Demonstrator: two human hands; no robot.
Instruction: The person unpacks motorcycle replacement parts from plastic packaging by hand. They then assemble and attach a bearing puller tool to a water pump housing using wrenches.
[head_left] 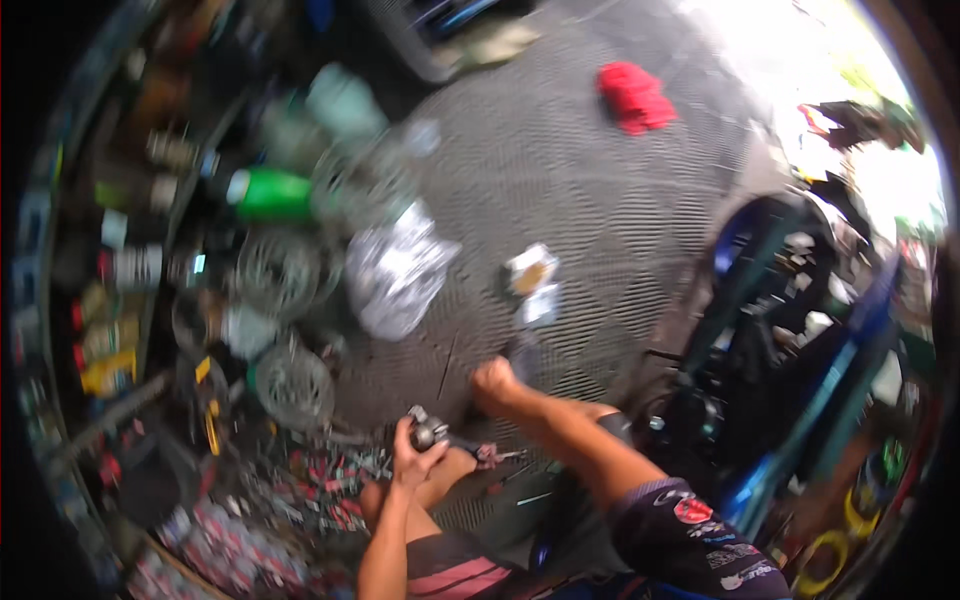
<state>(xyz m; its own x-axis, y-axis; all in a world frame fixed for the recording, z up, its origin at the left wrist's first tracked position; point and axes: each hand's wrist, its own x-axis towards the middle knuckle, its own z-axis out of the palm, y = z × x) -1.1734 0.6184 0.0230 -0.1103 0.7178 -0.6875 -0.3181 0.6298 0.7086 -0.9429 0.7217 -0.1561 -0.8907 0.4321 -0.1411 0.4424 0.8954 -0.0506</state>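
Observation:
My left hand (412, 458) is closed around a small silver-and-dark metal part (428, 431) with a rounded body; blur hides its exact kind. It is held just above my bent knee. My right hand (494, 386) is a fist over the ribbed mat, a little farther out and to the right of the left one. Whatever it may grip is hidden. Just beyond the fist lies a dim, blurred greyish patch, and past that a small white-and-yellow packet (532, 268) on the mat. Hand tools (330, 478) lie scattered to the left of my knee.
A crumpled clear plastic bag (398, 272), spoked round plastic covers (292, 384) and a green bottle (272, 194) crowd the left, beside shelves of bottles. A red cloth (636, 97) lies far off on the ribbed mat (590, 190). A dark blue two-wheeler (790, 400) stands at the right.

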